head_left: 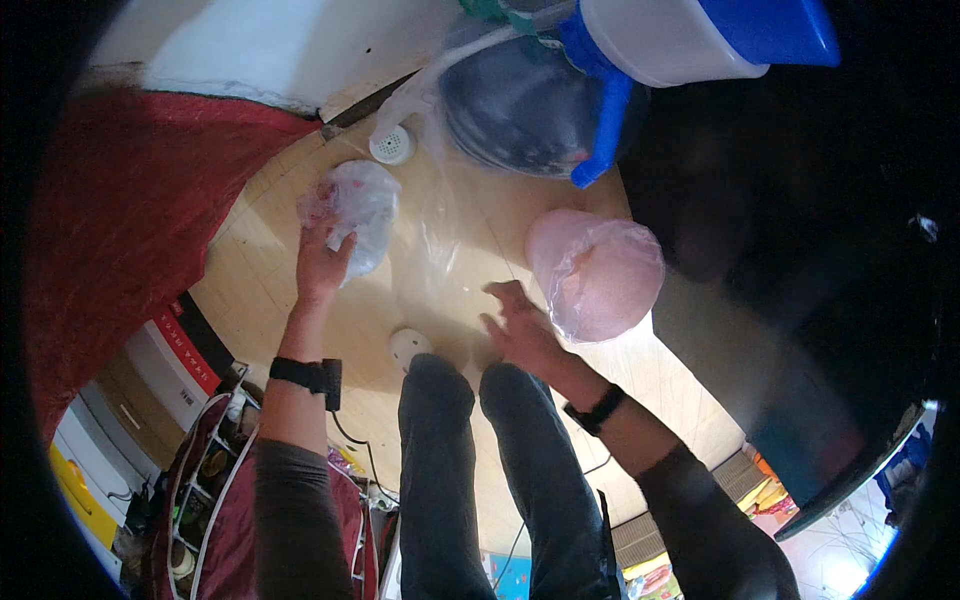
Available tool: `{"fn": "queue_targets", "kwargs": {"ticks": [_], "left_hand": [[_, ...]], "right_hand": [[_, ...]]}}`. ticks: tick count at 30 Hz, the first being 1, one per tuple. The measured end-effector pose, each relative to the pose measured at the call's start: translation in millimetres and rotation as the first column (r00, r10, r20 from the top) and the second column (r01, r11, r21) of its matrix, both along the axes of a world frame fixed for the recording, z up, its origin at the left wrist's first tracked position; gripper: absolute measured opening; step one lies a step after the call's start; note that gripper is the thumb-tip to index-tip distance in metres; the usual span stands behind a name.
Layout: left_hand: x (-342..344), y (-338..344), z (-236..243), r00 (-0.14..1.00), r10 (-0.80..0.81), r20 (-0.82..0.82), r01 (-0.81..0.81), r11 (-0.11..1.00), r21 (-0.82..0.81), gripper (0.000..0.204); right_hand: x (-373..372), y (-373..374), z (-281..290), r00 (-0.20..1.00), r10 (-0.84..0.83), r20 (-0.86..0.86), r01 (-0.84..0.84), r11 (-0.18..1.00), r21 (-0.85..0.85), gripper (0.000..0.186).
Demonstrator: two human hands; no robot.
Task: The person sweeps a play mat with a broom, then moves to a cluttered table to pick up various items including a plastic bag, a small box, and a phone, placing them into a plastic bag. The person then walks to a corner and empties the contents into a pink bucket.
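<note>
On the left, the left hand (322,262) has its fingers closed around a crumpled clear plastic bag (360,215) with something reddish inside, held just over the wooden floor (250,270). In the middle a loose clear plastic sheet (440,235) hangs, unhandled. To the right, the right hand (520,330) is spread and grasps nothing, just beside a pink bagged bundle (595,272) that already looks wrapped.

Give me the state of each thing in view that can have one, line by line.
left hand: closed on the crumpled plastic bag
crumpled plastic bag: scrunched, held up in the left hand
right hand: fingers spread, holding nothing
pink tub: wrapped in clear film, beside the right hand
clear plastic sheet: loose, hanging between the hands
blue-and-white jug: lidded
</note>
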State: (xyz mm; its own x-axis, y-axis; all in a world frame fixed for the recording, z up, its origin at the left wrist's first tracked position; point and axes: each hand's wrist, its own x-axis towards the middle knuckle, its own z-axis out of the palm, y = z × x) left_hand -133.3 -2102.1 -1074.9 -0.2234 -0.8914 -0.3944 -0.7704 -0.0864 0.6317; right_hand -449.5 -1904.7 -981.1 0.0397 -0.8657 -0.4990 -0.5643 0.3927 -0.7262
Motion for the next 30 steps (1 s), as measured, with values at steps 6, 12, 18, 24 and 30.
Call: {"fn": "queue_targets", "kwargs": {"ticks": [6, 12, 18, 24, 30], "left_hand": [[-25.2, 17.3, 24.2, 0.999, 0.044, 0.023, -0.035, 0.948, -0.317, 0.082], [-4.3, -9.0, -4.3, 0.995, -0.098, -0.030, 0.085, 0.952, -0.294, 0.067], [18.8, 8.4, -9.5, 0.992, -0.034, 0.120, 0.027, 0.998, 0.056, 0.041], [14.4, 60.4, 56.5, 0.993, 0.110, 0.034, -0.115, 0.956, 0.268, 0.046], [13.5, 100.5, 214.2, 0.958, 0.150, -0.243, -0.037, 0.910, 0.414, 0.024]], "right_hand": [[87.3, -45.8, -122.2, 0.963, -0.175, -0.205, 0.222, 0.946, 0.237, 0.111], [99.4, -45.8, -281.3, 0.922, -0.286, 0.260, 0.056, 0.763, 0.644, 0.087], [40.2, -61.7, -133.1, 0.825, -0.475, -0.305, 0.403, 0.874, -0.271, 0.060], [105.7, -67.8, 37.3, 0.996, 0.061, 0.070, -0.057, 0.997, -0.056, 0.087], [151.3, -47.2, 128.1, 0.990, 0.132, -0.042, -0.135, 0.987, -0.087, 0.052]]}}
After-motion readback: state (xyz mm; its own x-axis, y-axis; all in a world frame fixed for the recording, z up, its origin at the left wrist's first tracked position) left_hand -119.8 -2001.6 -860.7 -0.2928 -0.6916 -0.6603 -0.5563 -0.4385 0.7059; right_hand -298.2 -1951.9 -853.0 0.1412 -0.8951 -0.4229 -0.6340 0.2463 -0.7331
